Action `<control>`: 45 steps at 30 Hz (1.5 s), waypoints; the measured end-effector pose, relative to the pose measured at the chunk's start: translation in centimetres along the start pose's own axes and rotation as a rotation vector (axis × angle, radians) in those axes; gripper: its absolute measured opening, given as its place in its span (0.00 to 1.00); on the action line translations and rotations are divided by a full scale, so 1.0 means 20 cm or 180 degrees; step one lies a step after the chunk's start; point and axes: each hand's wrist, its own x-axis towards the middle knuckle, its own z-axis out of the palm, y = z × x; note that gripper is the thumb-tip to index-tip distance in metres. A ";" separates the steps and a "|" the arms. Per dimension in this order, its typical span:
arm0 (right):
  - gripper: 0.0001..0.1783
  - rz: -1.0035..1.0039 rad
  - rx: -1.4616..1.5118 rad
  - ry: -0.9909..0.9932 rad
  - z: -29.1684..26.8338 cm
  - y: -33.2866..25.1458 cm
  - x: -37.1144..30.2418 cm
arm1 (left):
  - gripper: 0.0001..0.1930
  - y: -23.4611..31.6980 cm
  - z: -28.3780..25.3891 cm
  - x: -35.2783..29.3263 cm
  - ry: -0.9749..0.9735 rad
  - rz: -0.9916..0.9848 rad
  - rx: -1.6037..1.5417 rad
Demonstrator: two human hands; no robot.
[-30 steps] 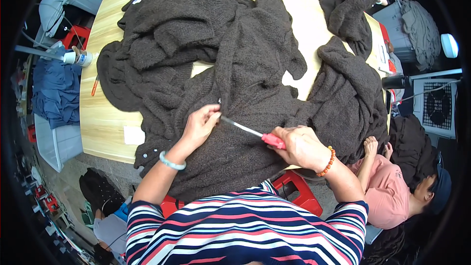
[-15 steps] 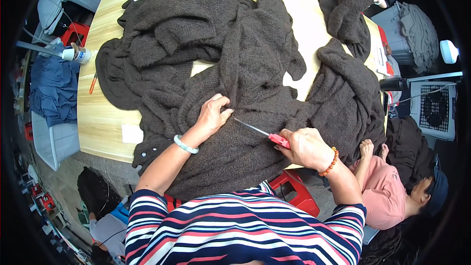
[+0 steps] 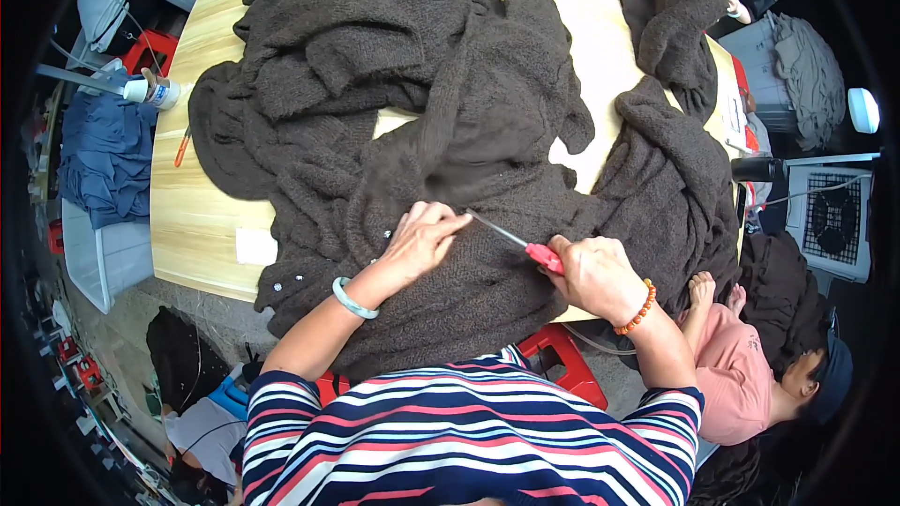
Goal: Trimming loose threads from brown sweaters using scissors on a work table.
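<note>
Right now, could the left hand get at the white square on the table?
Probably yes: the white square looks mostly uncovered, and only low-lying dark knit fabric separates it from the left hand.

From my end I see dark brown knitwear (image 3: 469, 305) at centre, a red-and-silver tool (image 3: 544, 258), a shirt (image 3: 469, 431) striped navy, white and coral at six o'clock, a pink top (image 3: 736, 375) at four, blue cloth (image 3: 108, 159) at nine, grey cloth (image 3: 808, 75) at two.

Black corners; bent edges — overbright tabletop (image 3: 600, 28)
</note>
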 end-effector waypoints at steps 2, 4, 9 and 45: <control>0.12 -0.0007 0.0014 0.0012 0.01 0.02 -0.01 | 0.18 0.03 0.03 0.00 -0.0116 0.0345 0.0146; 0.12 0.0077 0.0110 -0.0048 0.00 0.01 -0.02 | 0.20 0.03 0.06 -0.04 -0.0034 0.0394 0.0242; 0.13 0.0079 0.0387 0.0240 0.07 0.04 -0.03 | 0.25 0.10 -0.12 -0.09 0.0603 0.0547 0.0492; 0.29 0.0909 0.0794 0.0862 0.34 0.33 0.60 | 0.38 -0.57 -0.44 0.44 0.0512 0.0322 0.2460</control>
